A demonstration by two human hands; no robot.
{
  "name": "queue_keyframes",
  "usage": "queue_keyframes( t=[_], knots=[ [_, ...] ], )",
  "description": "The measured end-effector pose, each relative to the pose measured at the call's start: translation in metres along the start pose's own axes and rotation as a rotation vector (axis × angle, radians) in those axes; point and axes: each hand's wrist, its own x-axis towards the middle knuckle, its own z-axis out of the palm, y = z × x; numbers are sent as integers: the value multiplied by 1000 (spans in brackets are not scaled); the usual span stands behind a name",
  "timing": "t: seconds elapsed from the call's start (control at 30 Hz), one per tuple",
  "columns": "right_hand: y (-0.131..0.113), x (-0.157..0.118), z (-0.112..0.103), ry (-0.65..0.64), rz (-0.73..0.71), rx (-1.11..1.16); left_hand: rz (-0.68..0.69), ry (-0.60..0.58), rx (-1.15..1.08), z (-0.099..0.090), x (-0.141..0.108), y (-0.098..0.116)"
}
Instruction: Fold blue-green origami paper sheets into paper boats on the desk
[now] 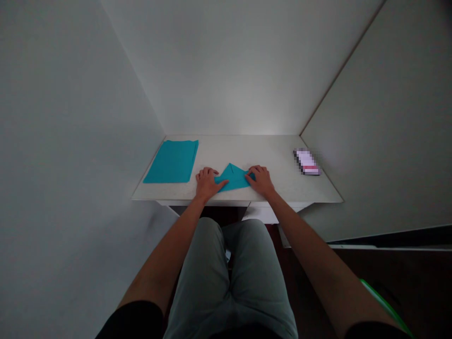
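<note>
The left hand (207,183) and right hand (260,181) lay palm down, fingers extended, neither clenched nor pinching. Each rested on one side of the folded teal paper (233,179), with the fingertips touching its lower corners. The paper sat flat between the hands, near the desk's front edge, with its peak pointing to 12 o'clock. A larger flat stack of teal paper (172,161) lay toward 9 o'clock, just beyond the left hand. Toward 3 o'clock, well apart from the right hand, lay a pixelated oblong object (307,162), too blurred to identify. All of this lay on a white desk (247,150) set between pale walls. Below the desk at 6 o'clock were the person's grey-green trousered legs (229,268).
</note>
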Motion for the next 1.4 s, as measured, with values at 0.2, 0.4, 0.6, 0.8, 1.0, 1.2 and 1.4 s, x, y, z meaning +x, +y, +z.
queue_keyframes(
  t=[0.2,0.4,0.6,0.8,1.0,1.2,1.4],
  knots=[
    [-2,-1,-2,-11,24,-18,22,-61,-65,-1,2,-2],
    [-4,-1,-2,-26,19,-31,15,-89,-74,-3,3,-2],
    [-3,-1,-2,-19,54,-10,-11,-146,-78,-9,4,1],
    [-3,-1,-2,-18,119,21,-3,-156,-135,-7,5,-1],
    [-9,-2,-7,-58,85,4,41,-138,-108,-3,4,-3],
    [-9,-3,-8,-62,73,-14,69,-158,-94,-4,3,-3],
    [-8,-3,-9,-99,84,-32,79,-178,-73,-5,3,-3]
  ],
)
